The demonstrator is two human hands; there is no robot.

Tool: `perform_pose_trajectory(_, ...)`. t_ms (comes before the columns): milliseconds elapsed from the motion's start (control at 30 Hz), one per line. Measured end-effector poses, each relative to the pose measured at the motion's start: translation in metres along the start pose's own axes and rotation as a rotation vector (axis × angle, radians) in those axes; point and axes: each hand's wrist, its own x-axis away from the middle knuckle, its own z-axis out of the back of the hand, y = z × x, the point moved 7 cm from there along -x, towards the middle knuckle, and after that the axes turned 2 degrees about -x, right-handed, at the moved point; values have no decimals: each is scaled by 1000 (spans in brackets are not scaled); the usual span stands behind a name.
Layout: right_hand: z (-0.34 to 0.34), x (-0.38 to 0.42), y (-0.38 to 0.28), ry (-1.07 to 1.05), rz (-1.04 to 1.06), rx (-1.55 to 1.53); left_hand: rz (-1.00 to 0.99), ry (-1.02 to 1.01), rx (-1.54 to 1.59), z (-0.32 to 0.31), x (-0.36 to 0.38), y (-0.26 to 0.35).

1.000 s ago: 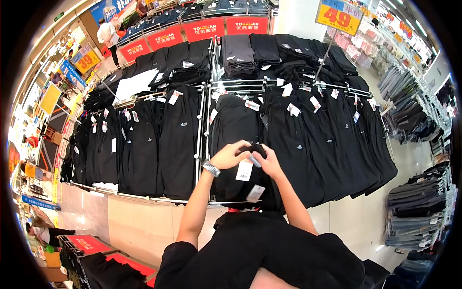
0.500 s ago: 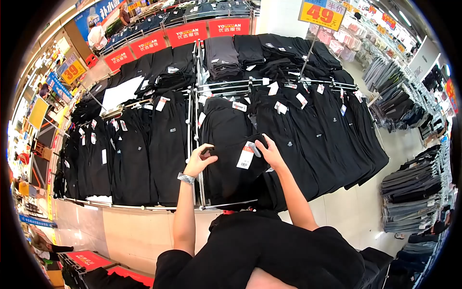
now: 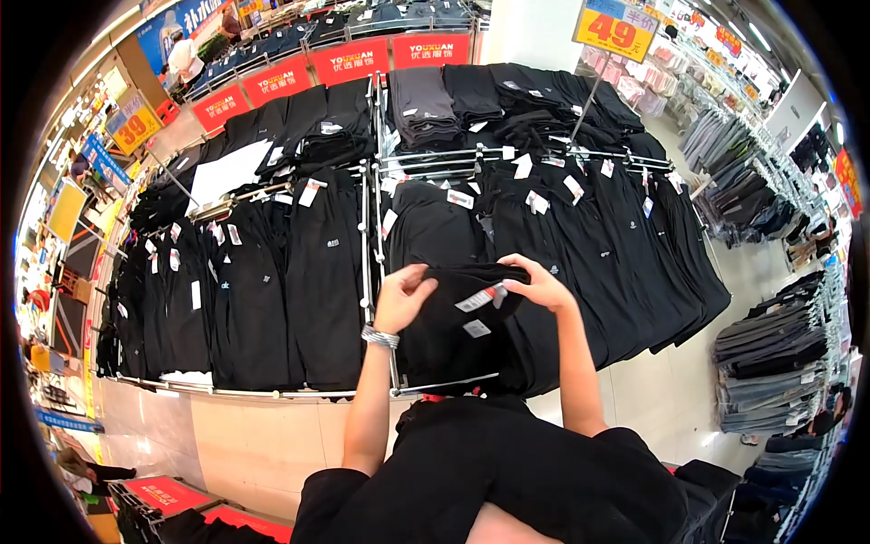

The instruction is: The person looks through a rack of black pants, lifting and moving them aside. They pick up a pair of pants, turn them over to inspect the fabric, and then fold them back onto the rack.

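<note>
- The left hand (image 3: 403,297) is closed on the left side of a pair of black pants (image 3: 453,326). Its fingers curl over the top edge of the cloth.
- The right hand (image 3: 541,283) is closed on the right side of the same top edge. The thumb and fingers pinch the cloth.
- The black pants are held up between the two hands, in front of the person's chest and in front of the metal rack (image 3: 381,236).
- The top edge of the pants runs flat from one hand to the other, left to right. The rest of the pants hangs down from that edge, so the long way is up and down.
- A white tag (image 3: 480,297) lies on the top part of the pants, just beside the right hand. A smaller white tag (image 3: 476,328) sits a little below it.
- A silver watch (image 3: 380,337) is on the left wrist.
- Behind the hands, many more black pants hang on the rack in a row (image 3: 580,245), each with a small white tag.
- Folded dark clothes (image 3: 421,104) are stacked on top of the rack.
- A yellow price sign (image 3: 616,25) stands above the rack, up and to the right.
- The floor (image 3: 272,435) under the rack is pale and shiny.
</note>
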Motion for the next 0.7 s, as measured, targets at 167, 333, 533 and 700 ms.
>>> perform_pose_trajectory(167, -20, 9, -60, -172, 28, 196, -59, -178, -51, -43, 11, 33)
perform_pose_trajectory(333, -65, -8, -65, -75, -101, 435, -120, -198, 5, -55, 4, 31)
perform_pose_trajectory(533, -78, -10, -26, -11, -114, 663, 79, -95, 199, -49, 24, -20)
perform_pose_trajectory(700, -73, -7, -41, 208, 59, 694, 72, -73, 271, -51, 53, -61)
